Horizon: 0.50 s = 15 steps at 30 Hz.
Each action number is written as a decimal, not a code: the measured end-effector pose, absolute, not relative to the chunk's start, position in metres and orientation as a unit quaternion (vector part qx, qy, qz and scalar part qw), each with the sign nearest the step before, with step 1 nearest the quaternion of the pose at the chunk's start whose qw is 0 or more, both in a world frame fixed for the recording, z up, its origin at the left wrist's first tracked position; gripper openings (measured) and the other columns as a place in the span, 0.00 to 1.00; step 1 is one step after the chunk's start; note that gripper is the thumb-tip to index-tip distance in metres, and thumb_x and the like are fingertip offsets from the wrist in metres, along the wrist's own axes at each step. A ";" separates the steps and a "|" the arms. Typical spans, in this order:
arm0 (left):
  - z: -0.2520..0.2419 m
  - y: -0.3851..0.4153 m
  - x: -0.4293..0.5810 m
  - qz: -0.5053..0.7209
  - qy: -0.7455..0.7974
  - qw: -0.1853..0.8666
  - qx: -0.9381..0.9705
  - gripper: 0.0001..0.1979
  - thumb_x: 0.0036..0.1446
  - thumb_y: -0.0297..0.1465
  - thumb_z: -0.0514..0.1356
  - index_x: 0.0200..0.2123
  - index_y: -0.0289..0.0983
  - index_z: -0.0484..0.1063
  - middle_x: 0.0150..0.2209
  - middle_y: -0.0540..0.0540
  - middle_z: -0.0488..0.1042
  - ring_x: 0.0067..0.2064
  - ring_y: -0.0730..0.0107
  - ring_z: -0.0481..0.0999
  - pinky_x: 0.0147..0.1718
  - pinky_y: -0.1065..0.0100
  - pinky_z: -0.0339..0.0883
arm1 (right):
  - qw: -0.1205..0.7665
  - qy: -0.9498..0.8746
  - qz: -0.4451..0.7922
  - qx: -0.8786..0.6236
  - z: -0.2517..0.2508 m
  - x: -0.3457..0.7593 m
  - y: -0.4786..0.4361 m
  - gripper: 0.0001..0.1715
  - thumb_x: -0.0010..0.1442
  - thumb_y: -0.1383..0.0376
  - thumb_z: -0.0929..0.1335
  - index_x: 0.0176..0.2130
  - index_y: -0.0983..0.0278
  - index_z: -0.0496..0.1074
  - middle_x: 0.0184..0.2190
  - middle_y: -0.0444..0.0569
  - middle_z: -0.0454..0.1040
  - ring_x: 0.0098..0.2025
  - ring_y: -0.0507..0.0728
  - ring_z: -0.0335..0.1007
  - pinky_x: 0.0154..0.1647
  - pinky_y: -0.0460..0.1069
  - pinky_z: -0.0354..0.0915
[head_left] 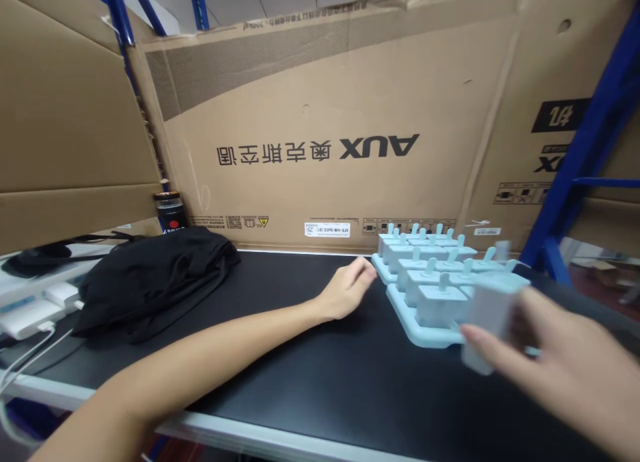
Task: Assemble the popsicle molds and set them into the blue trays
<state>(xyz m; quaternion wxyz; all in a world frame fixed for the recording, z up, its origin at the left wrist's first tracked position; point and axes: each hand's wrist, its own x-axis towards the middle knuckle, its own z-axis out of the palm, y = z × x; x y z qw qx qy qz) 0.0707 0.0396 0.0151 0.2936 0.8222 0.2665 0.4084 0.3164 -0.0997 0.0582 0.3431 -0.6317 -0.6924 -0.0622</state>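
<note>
My right hand [555,362] grips a pale, blurred ice pop mold [493,319] between thumb and fingers, raised above the right part of the front tray. Two light blue trays [417,332] stand one behind the other on the black tabletop, with several ice pop molds [443,307] upright in them, their sticks pointing up. At the left edge of the rear tray [383,270], my left hand [349,290] is closed with its fingers curled together against the rim. Its fingertips are partly hidden.
Behind the trays rises a large cardboard box [310,115] with upside-down print. A black cloth bag [160,282] lies on the left of the black tabletop [300,375], near a dark jar [171,212], white adapters [33,315] and cables. A blue rack post [585,135] stands at right.
</note>
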 end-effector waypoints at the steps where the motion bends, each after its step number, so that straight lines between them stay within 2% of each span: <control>1: 0.015 0.035 0.062 0.425 0.234 0.348 0.802 0.24 0.67 0.52 0.42 0.39 0.38 0.62 0.28 0.52 0.62 0.28 0.74 0.61 0.30 0.70 0.59 | 0.296 -0.725 -0.004 -0.622 0.063 0.288 -0.100 0.24 0.52 0.45 0.68 0.26 0.57 0.55 0.15 0.44 0.64 0.16 0.54 0.60 0.17 0.48 0.53; 3: 0.015 0.026 0.044 0.429 0.182 0.426 0.775 0.29 0.62 0.59 0.43 0.39 0.38 0.60 0.25 0.55 0.55 0.24 0.76 0.53 0.25 0.72 0.52 | 0.230 -0.773 0.069 -0.588 0.068 0.238 -0.093 0.19 0.54 0.49 0.67 0.29 0.58 0.57 0.20 0.44 0.68 0.19 0.53 0.63 0.19 0.47 0.55; 5: 0.017 0.024 0.029 0.431 0.170 0.448 0.764 0.31 0.59 0.62 0.44 0.38 0.38 0.60 0.25 0.55 0.53 0.24 0.76 0.51 0.23 0.72 0.49 | 0.193 -0.797 0.113 -0.561 0.068 0.203 -0.075 0.15 0.53 0.54 0.67 0.32 0.59 0.59 0.24 0.44 0.72 0.22 0.53 0.65 0.21 0.47 0.54; 9: 0.023 0.042 0.010 0.472 0.252 0.390 0.749 0.25 0.62 0.54 0.52 0.30 0.37 0.59 0.26 0.54 0.56 0.27 0.76 0.55 0.26 0.72 0.52 | 0.181 -0.782 0.169 -0.572 0.053 0.171 -0.029 0.17 0.53 0.53 0.66 0.36 0.61 0.60 0.29 0.48 0.74 0.28 0.57 0.70 0.25 0.48 0.55; 12: 0.030 0.069 -0.004 0.448 0.315 0.374 0.749 0.24 0.58 0.50 0.59 0.25 0.36 0.58 0.23 0.55 0.55 0.24 0.78 0.54 0.23 0.73 0.51 | 0.202 -0.761 0.186 -0.588 0.037 0.166 -0.007 0.18 0.55 0.51 0.65 0.37 0.62 0.60 0.31 0.50 0.74 0.32 0.59 0.72 0.28 0.48 0.58; 15: 0.037 0.096 -0.022 0.476 0.345 0.367 0.720 0.23 0.59 0.51 0.56 0.27 0.38 0.56 0.21 0.57 0.50 0.21 0.79 0.52 0.21 0.74 0.50 | 0.226 -0.763 0.178 -0.579 0.027 0.169 -0.001 0.19 0.54 0.52 0.66 0.37 0.61 0.59 0.34 0.50 0.74 0.32 0.58 0.71 0.30 0.48 0.59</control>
